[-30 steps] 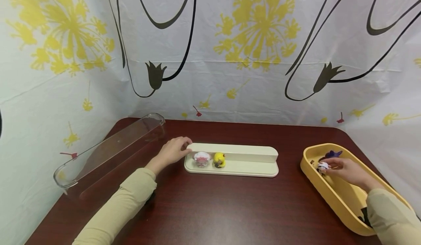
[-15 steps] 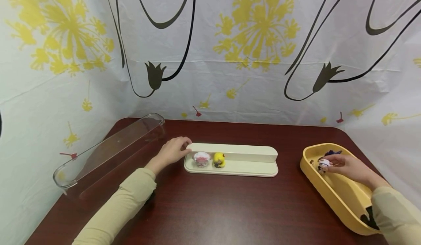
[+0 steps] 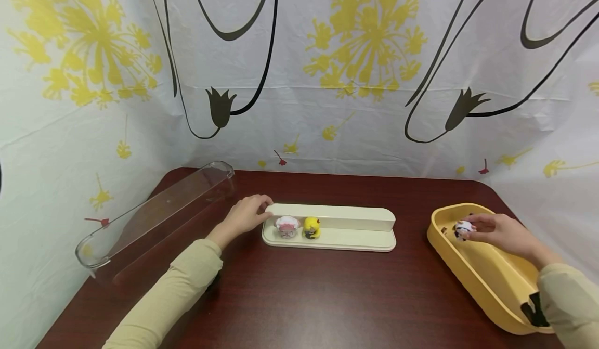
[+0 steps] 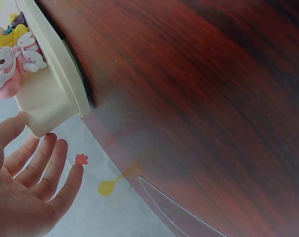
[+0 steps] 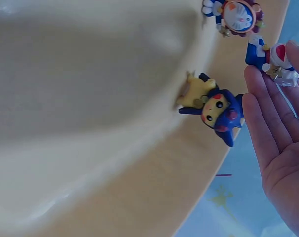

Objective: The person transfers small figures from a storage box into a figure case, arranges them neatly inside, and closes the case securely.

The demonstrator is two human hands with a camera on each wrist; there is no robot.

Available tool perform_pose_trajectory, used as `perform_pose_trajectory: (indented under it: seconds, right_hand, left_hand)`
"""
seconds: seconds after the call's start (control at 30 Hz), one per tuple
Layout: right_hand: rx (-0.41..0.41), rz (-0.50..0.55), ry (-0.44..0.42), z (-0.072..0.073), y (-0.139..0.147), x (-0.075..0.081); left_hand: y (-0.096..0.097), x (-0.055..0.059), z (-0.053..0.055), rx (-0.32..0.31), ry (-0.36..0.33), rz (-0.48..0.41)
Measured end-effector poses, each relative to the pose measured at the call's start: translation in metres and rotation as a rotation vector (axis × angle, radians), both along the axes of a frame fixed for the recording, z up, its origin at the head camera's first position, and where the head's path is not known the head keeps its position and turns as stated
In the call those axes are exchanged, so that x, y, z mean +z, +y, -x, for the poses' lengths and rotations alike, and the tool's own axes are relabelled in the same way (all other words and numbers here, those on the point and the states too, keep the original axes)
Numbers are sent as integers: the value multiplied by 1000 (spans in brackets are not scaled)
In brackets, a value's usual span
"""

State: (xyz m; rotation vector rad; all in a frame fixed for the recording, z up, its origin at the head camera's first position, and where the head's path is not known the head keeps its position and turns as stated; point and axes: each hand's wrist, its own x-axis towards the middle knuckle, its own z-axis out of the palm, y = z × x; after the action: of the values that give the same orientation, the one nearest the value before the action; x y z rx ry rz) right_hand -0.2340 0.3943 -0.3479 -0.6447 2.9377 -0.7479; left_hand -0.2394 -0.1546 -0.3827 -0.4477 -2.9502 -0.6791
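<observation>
Two figurines stand on the cream stand (image 3: 355, 238) while your right grip (image 3: 507, 235) pinches a white-and-blue figurine (image 3: 463, 228) at the far end of the yellow tray (image 3: 468, 275).

Your left grip (image 3: 248, 214) is relaxed, fingers loosely extended, touching the stand's left end beside a pink-and-white figurine (image 3: 287, 227), with a yellow figurine (image 3: 311, 228) just right of it; near your right fingers, a dark-blue-hooded figurine (image 5: 216, 111) lies in the tray, which sits at the right of the bench (image 3: 337, 297), and a clear cover (image 3: 159, 208) lies at the left.
</observation>
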Motion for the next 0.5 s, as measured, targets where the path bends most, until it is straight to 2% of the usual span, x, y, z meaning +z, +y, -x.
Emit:
perform_pose_trajectory:
  seconds: [0.37,0.5]
  right_hand:
    - [57,102,28,-3,-6,10]
    - [69,108,48,-2,-7,14]
  left_hand:
    - [0,1,0,1,6,3]
    - [1,1,0,-1,4,-1]
